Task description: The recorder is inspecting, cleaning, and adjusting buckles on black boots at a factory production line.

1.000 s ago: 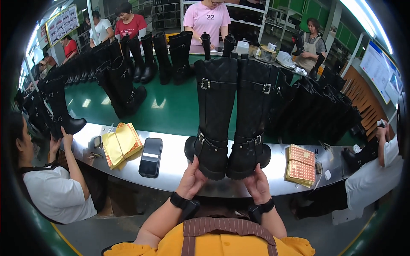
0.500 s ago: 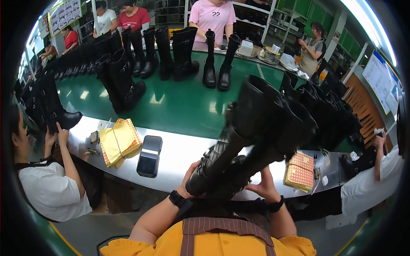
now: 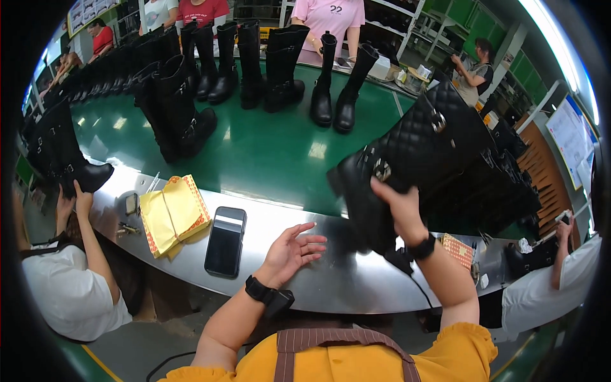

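At the near edge of a metal workbench (image 3: 356,280), a worker in a yellow top held the left hand (image 3: 294,249) open and empty, palm up with fingers spread, just above the steel surface. The right hand (image 3: 396,205) was closed around the lower shaft of a tall black quilted boot (image 3: 414,153), thumb and fingers clamped on the leather near a metal buckle. The boot was lifted off the bench and tilted, its top leaning away to the far right and its sole end toward the worker; a second boot lay against it on the far side, though whether the hand gripped both could not be told.

To the left on the bench lay a black smartphone (image 3: 226,240), face up, and just beyond it a yellow booklet (image 3: 173,211), folded open. At the near left, another person in a white shirt (image 3: 67,293) had both hands on a black boot (image 3: 70,159) at the bench's edge.

Beyond the bench ran a green conveyor belt (image 3: 273,153), with pairs of tall black boots (image 3: 280,67) standing upright along its far side. More black boots (image 3: 509,184) crowded the right. Further workers (image 3: 331,19) stood behind the belt.
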A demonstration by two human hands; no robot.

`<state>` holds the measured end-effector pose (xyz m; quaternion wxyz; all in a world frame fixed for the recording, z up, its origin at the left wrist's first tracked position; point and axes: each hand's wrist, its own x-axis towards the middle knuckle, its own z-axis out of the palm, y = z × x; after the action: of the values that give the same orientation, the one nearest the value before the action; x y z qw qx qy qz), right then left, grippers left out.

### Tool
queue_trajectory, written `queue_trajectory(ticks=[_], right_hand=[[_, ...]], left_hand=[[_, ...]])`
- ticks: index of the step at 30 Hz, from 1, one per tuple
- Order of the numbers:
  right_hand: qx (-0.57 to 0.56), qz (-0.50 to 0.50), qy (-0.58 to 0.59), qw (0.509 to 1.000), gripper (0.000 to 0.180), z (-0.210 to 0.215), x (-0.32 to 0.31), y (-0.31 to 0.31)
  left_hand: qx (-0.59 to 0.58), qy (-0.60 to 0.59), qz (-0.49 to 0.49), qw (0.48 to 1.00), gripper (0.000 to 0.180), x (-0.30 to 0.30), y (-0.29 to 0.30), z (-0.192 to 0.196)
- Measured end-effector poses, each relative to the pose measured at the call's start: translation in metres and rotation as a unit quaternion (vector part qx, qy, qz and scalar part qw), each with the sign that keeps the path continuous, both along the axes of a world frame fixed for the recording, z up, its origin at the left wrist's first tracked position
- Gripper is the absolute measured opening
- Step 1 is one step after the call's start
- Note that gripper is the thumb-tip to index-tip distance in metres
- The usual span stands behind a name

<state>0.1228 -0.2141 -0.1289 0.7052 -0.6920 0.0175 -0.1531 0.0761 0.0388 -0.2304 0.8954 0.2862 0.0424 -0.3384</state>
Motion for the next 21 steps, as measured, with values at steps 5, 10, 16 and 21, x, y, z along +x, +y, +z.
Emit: queue_trajectory(ticks=[5, 10, 16, 21], right_hand=[[-0.335, -0.396, 0.093, 0.850, 0.074, 0.004, 0.187, -0.053], [-0.408, -0.387, 0.132, 0.816, 0.091, -0.018, 0.318, -0.111], [-0.517, -0.237, 0.217, 0.794, 0.070, -0.143, 0.358, -0.121], [-0.562, -0.182, 0.297, 0.750, 0.063, -0.129, 0.338, -0.121]], left_hand=[[-0.008, 0.074, 0.039, 0.996, 0.041, 0.012, 0.011, -0.018], [-0.024, 0.079, -0.002, 0.997, 0.037, 0.020, 0.013, -0.020], [-0.002, 0.086, -0.027, 0.996, 0.035, 0.025, 0.012, -0.017], [0.017, 0.049, -0.041, 0.998, 0.035, 0.025, 0.010, -0.015]])
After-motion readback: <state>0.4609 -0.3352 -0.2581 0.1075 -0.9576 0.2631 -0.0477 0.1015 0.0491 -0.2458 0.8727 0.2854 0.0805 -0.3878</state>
